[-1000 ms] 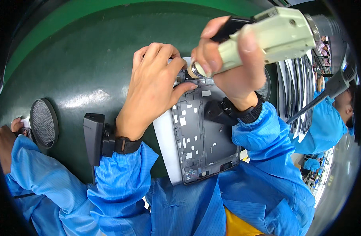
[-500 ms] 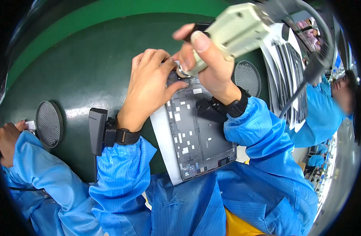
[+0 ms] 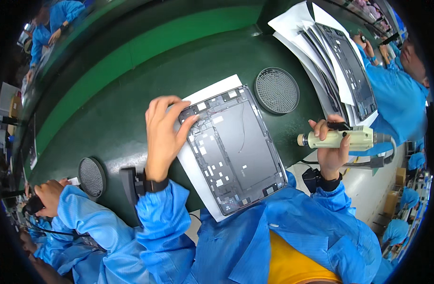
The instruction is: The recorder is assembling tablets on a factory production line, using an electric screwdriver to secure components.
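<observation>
A grey tablet housing [image 3: 236, 146], its inner side up with small white labels and a thin wire, lies tilted over a white sheet [image 3: 197, 179]. My left hand [image 3: 164, 130] rests at its upper left corner; thumb and index finger are spread apart, their tips over the edge, and the other fingers are partly hidden. To the right, beyond the table edge, my right hand [image 3: 331, 154] is closed around a cream-coloured electric screwdriver [image 3: 361, 138], held roughly level, its nose toward the housing and apart from it. A cable runs from its rear end.
A round dark mesh dish [image 3: 277, 90] stands right of the housing's far end; another mesh dish [image 3: 91, 177] is at left. A stack of housings and white sheets [image 3: 328, 66] leans at the far right. Co-workers in blue sit on both sides, one hand [image 3: 49, 196] at left.
My right hand has carried the screwdriver away from the housing's far left corner, toward the right. My left hand stays at that corner. The view has shifted.
</observation>
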